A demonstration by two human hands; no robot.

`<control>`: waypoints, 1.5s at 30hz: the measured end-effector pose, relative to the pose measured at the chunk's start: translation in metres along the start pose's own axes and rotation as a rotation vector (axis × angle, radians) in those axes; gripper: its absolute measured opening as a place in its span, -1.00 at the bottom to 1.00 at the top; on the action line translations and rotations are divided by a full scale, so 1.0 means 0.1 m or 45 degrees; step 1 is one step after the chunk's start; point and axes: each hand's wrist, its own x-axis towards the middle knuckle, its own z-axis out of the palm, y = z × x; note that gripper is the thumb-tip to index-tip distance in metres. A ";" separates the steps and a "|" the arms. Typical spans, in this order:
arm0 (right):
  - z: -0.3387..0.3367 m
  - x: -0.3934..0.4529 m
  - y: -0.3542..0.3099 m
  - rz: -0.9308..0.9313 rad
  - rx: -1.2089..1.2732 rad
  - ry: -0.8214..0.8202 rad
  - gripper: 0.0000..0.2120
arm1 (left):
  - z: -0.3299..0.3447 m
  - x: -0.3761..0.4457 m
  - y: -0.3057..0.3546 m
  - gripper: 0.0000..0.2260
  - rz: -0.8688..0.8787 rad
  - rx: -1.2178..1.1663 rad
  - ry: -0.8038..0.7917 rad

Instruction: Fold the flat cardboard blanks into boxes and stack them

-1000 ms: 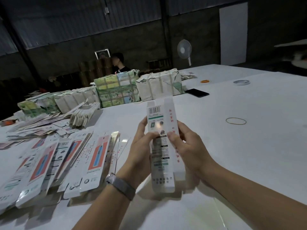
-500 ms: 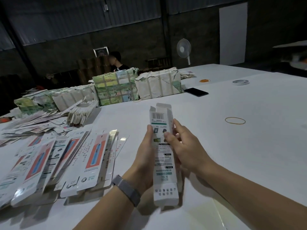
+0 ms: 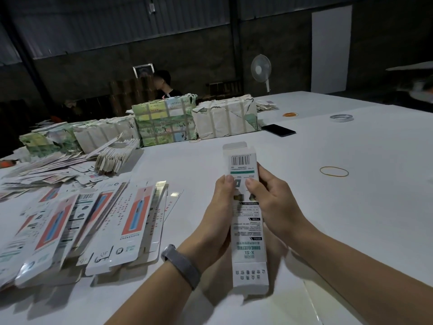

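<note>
Box (image 3: 246, 214) in middle of frame, between my left hand (image 3: 219, 214) and my right hand (image 3: 274, 202), above table (image 3: 351, 207). Flat blanks (image 3: 93, 226) lie in row at lower left. Loose pile (image 3: 46, 170) behind them, at left edge. Bundles (image 3: 164, 124) in line farther back, upper middle. Phone (image 3: 278, 130) right of bundles. Rubber band (image 3: 334, 171) right of box. Tape roll (image 3: 341, 118) at upper right.

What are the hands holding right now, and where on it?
Both hands, left and right, grip one long white box by its upper half, one on each long side, thumbs on the printed face just below the barcode.
</note>
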 end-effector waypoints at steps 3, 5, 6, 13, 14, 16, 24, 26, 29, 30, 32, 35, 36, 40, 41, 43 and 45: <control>0.02 -0.01 0.00 -0.016 -0.050 -0.028 -0.66 | -0.03 0.03 -0.03 -0.57 0.165 0.182 0.084; 0.03 -0.02 -0.01 -0.025 -0.063 -0.058 -0.65 | -0.07 0.04 -0.03 -0.57 0.234 0.197 0.117; 0.03 -0.03 -0.01 -0.031 -0.064 -0.071 -0.65 | -0.09 0.04 -0.03 -0.61 0.255 0.191 0.129; 0.04 -0.05 -0.01 -0.046 -0.006 -0.114 -0.67 | -0.10 0.04 -0.03 -0.72 0.410 0.245 0.159; 0.04 -0.05 0.00 -0.048 -0.002 -0.117 -0.66 | -0.10 0.04 -0.03 -0.72 0.425 0.249 0.153; 0.03 -0.04 0.00 -0.046 0.012 -0.111 -0.60 | -0.10 0.04 -0.02 -0.71 0.437 0.245 0.140; -0.01 -0.01 -0.01 -0.058 0.162 -0.038 -0.64 | -0.07 0.02 -0.01 -0.65 0.479 0.219 0.018; -0.01 -0.02 -0.02 -0.051 0.177 -0.036 -0.66 | -0.08 0.01 0.00 -0.67 0.481 0.225 0.013; -0.02 -0.02 -0.04 -0.023 0.194 -0.049 -0.69 | -0.08 0.01 0.00 -0.70 0.494 0.239 0.001; -0.03 -0.01 -0.05 -0.008 0.210 -0.058 -0.71 | -0.08 0.01 0.00 -0.71 0.498 0.243 0.000; -0.04 -0.01 -0.08 0.023 0.245 -0.081 -0.75 | -0.08 0.00 0.00 -0.71 0.506 0.248 0.004; -0.06 0.01 -0.10 0.046 0.252 -0.097 -0.79 | -0.07 0.00 0.00 -0.72 0.513 0.255 0.002; -0.07 0.01 -0.10 0.043 0.248 -0.084 -0.81 | -0.07 -0.01 0.00 -0.72 0.512 0.251 -0.006; -0.09 0.04 -0.11 -0.006 0.277 -0.001 -0.89 | -0.03 -0.02 0.00 -0.70 0.472 0.229 -0.040; -0.10 0.05 -0.11 -0.014 0.304 0.004 -0.89 | -0.02 -0.02 -0.01 -0.70 0.460 0.219 -0.042; -0.11 0.04 -0.11 -0.027 0.320 0.017 -0.88 | -0.02 -0.02 -0.01 -0.73 0.432 0.185 -0.047; -0.10 0.05 -0.11 -0.039 0.312 0.059 -0.86 | -0.04 -0.02 -0.02 -0.78 0.391 0.152 -0.061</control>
